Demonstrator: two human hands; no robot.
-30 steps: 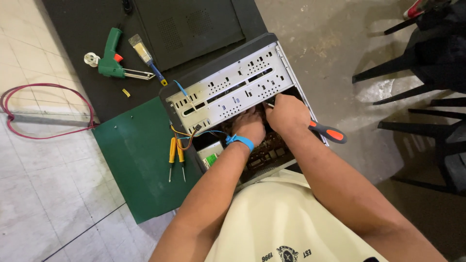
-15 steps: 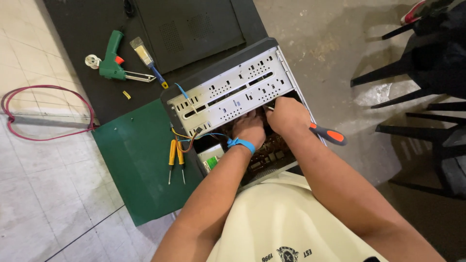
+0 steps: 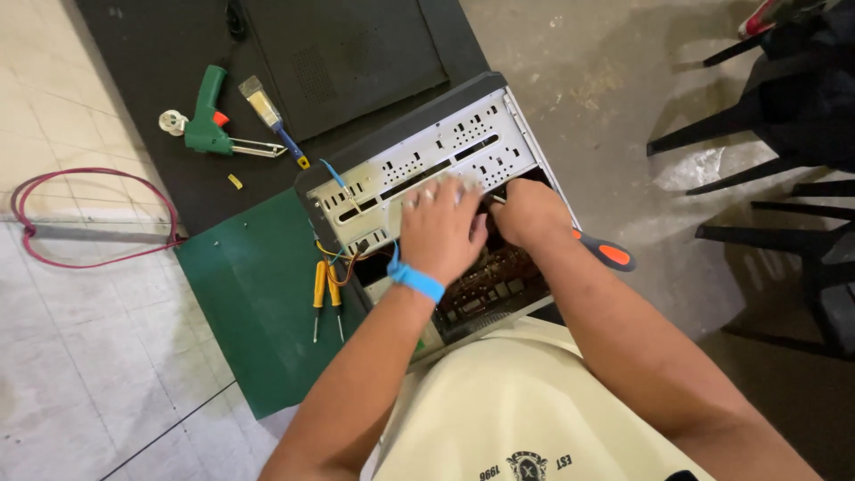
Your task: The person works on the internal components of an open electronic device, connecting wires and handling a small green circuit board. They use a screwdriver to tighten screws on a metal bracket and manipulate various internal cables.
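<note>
Over the open computer case, left hand fingers spread flat; right hand fingers grip an orange-handled screwdriver.

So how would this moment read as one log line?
left hand: flat on computer case | right hand: grips screwdriver inside case | two yellow screwdrivers: on green mat

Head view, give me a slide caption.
Left hand on open computer case; right hand holds orange-handled screwdriver inside.
</note>
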